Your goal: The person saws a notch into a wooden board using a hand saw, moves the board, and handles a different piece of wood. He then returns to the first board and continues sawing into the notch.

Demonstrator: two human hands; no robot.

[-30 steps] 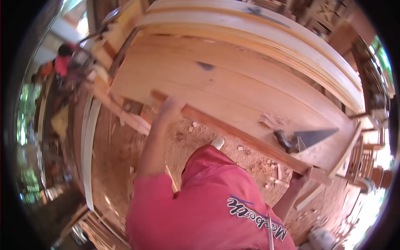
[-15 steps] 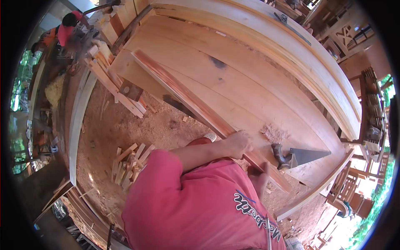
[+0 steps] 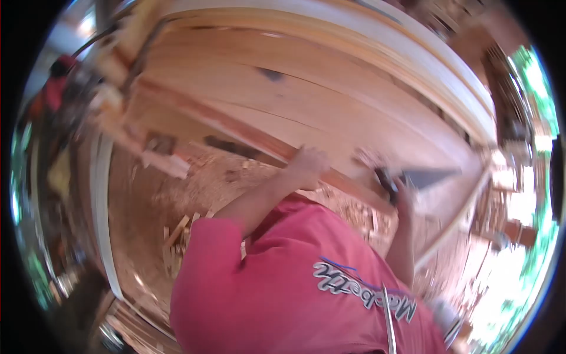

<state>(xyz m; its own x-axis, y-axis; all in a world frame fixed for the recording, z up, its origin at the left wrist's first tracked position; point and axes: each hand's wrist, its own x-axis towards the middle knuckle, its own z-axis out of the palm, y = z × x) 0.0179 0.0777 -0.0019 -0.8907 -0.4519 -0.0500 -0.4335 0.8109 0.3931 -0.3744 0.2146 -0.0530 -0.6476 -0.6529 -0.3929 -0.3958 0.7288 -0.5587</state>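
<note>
Blur near the right corner of the workbench (image 3: 336, 109) — right hand (image 3: 404, 200) and saw handle (image 3: 385, 184) merge.
Their contact cannot be told; the left hand (image 3: 308, 167) hides part of the reddish board (image 3: 236, 127) — the person (image 3: 55, 89) beyond the left edge is indistinct.

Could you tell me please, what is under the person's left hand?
Under the left hand is a reddish wooden strip, visible on both sides. The part beneath the hand is covered.

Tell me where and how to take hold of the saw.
Probably by its dark handle, from the near side, where the right hand is: the saw lies on the boards, handle at the left end, blade tapering away to the right.
</note>
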